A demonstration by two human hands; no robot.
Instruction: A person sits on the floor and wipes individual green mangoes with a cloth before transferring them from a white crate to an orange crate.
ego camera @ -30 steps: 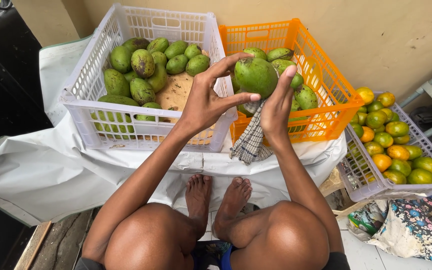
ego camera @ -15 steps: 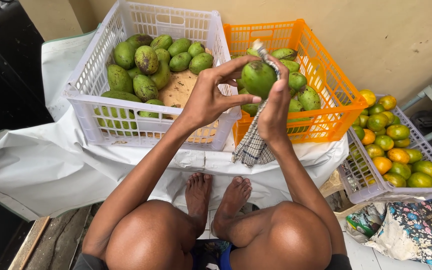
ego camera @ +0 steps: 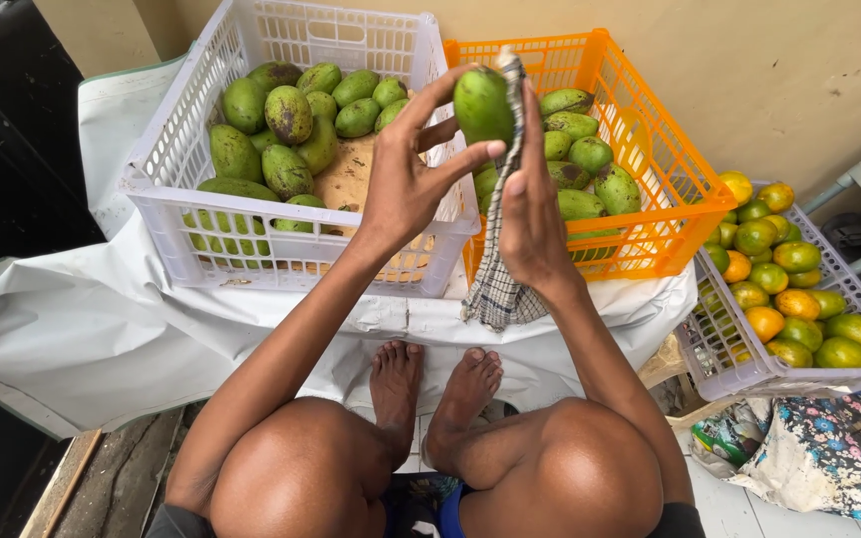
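White sheeting (ego camera: 72, 329) spreads below and to the left of my hands, draped under the crates and down toward my bare feet (ego camera: 435, 399). Beyond my left hand sits the white plastic crate (ego camera: 176, 204), holding a heap of green mangoes (ego camera: 286, 115), some with dark blotches, over a patch of bare brown cardboard lining (ego camera: 346, 174). Just beyond my right hand stands the orange crate (ego camera: 650, 159), touching the white one, with more green mangoes (ego camera: 580, 154) piled in its near corner. Well off to the right of my right hand a third, pale crate (ego camera: 719, 364) is filled with small round citrus fruits (ego camera: 794, 289), green and orange mixed, and a flowered cloth bundle (ego camera: 829, 448) lies below it.

I hold both hands up in front of the seam between the two big crates. My left hand (ego camera: 406, 179) is spread, fingers curled around a single green mango (ego camera: 483, 105), the thumb tip pressed on its lower right side and the fingertips on its upper left. My right hand (ego camera: 535, 214) stands flat and upright just beside the mango, fingers together, pressing a checked cloth (ego camera: 500, 279) against the fruit's right side; the cloth runs up over the fingertips and hangs down past the wrist.
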